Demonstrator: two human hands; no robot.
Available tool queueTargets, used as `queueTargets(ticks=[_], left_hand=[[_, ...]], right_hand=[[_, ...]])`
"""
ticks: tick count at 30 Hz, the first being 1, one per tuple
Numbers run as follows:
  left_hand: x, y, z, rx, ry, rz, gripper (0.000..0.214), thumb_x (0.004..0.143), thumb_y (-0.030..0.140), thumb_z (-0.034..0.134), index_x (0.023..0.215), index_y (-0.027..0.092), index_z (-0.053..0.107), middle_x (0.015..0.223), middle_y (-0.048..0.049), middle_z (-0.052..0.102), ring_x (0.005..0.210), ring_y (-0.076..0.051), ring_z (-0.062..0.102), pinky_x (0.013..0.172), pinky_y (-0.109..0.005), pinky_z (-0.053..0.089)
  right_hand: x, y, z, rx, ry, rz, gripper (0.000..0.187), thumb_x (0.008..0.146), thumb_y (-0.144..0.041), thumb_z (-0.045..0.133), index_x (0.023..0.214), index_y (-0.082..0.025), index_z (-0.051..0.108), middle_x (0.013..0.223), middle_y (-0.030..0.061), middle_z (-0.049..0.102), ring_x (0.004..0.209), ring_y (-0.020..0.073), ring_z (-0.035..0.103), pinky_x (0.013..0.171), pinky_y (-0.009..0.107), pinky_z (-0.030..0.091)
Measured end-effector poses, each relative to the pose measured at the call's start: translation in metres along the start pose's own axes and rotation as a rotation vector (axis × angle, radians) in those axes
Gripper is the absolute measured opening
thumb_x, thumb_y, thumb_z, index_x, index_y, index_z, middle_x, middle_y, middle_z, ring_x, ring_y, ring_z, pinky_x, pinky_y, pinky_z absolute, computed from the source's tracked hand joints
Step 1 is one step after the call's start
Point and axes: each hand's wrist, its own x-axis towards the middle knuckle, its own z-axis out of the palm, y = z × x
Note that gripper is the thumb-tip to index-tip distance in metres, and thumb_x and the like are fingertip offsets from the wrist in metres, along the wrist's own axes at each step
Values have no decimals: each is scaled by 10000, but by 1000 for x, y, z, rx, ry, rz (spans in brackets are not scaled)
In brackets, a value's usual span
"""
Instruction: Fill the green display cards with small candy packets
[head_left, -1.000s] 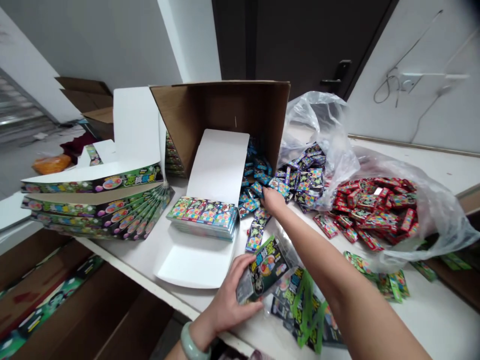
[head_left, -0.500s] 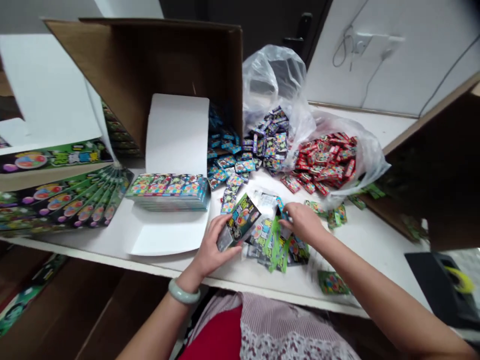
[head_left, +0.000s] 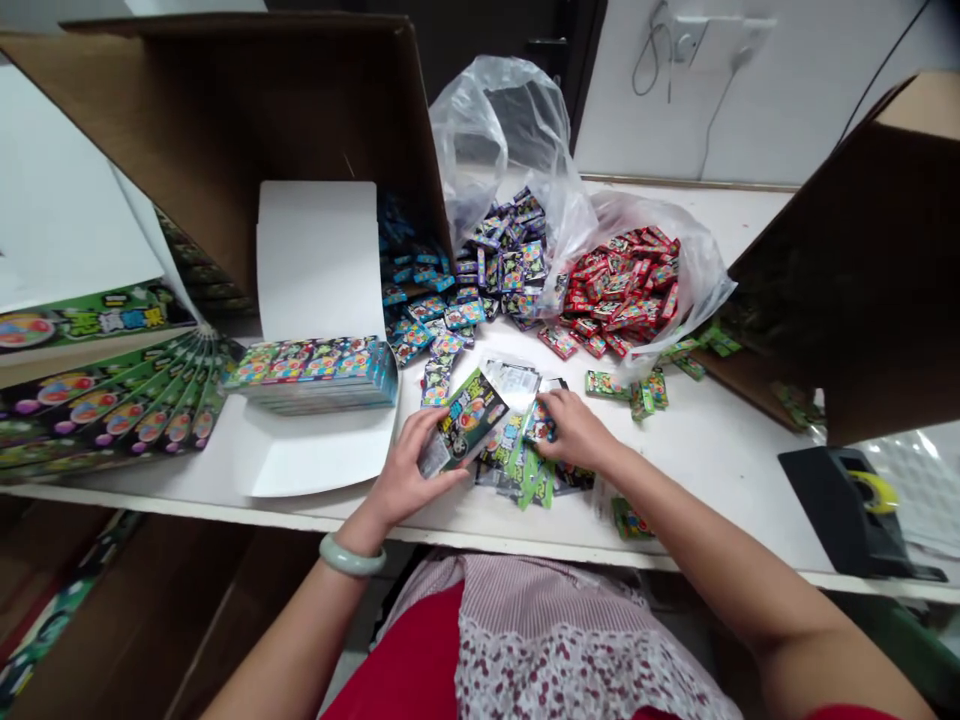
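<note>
My left fingers (head_left: 421,432) grip a green foil packet (head_left: 466,425) beside the white carton (head_left: 315,460); my right fingers (head_left: 553,420) rest open on loose packets (head_left: 510,450). One stack (head_left: 311,375) boxed, heaps (head_left: 502,265) unpacked.

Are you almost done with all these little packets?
Not yet, it seems. Done: a stack of colourful packets on white card. In hand: the left hand holds a black-and-green packet; the right hand touches loose packets. Remaining: heaps of blue packets and red packets by plastic bags.
</note>
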Motion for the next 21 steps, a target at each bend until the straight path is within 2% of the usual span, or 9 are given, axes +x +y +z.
queueTargets(ticks=[2,4,7,9,12,15,21], left_hand=[[0,3,2,48,-14,28,704,769,369,720,1368,243,372,1345,-122,425,1286,-301,423,1091,-510,367],[1,5,4,101,-32,71,748,752,356,737,1385,241,353,1361,-131,406,1294,-308,408,1094,-518,357],[5,10,6,143,-78,163,786,747,338,742,1406,241,326,1378,-138,393,1305,-318,389,1097,-528,348],[8,13,7,145,-121,214,783,755,342,735,1415,251,324,1381,-136,398,1303,-323,390,1093,-532,346],[12,17,7,112,-191,238,785,754,355,734,1424,271,334,1378,-126,415,1284,-329,410,1083,-531,353],[12,19,6,58,-256,238,825,730,359,753,1433,268,330,1391,-124,412,1286,-326,410,1086,-519,359],[7,16,6,-33,-267,192,877,697,360,774,1442,266,320,1391,-121,417,1291,-322,407,1097,-525,354]], right_hand=[[-10,-2,-20,58,143,-12,700,707,-273,676,1347,-124,436,1296,193,491,1225,322,455,1043,481,378],[-20,-5,-49,127,234,-121,712,738,-282,671,1388,-194,394,1347,150,458,1274,299,423,1070,482,362],[-33,-14,-90,90,64,-343,730,780,-303,671,1435,-256,355,1422,121,405,1311,272,403,1073,461,374],[-36,-22,-106,-9,-50,-403,712,771,-292,692,1419,-261,400,1417,130,417,1284,284,433,1039,465,410],[-33,-30,-114,-126,-143,-442,611,738,-278,736,1316,-258,539,1364,135,475,1222,307,482,989,470,448],[-27,-30,-115,-161,-176,-458,507,715,-291,764,1200,-236,628,1286,138,536,1158,314,521,948,473,470],[-24,-28,-115,-38,-177,-460,483,699,-309,769,1151,-230,618,1240,107,572,1152,276,525,973,441,443]])
